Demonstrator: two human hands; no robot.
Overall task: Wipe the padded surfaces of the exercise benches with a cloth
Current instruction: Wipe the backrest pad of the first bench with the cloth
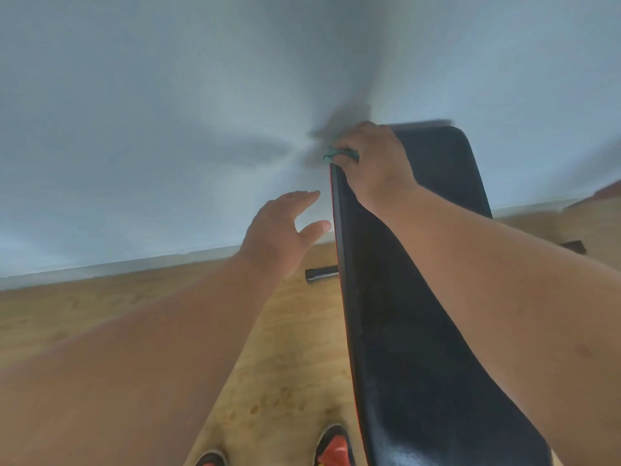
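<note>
Right hand (376,163) is clamped on the green cloth (339,153) at the far left corner of the black bench pad (420,297), whose long axis runs back toward the person, while the left hand (280,232) hovers spread, empty, just beside the pad's left edge.

Green cloth (339,153), seemingly atop black bench pad (420,331)
</note>
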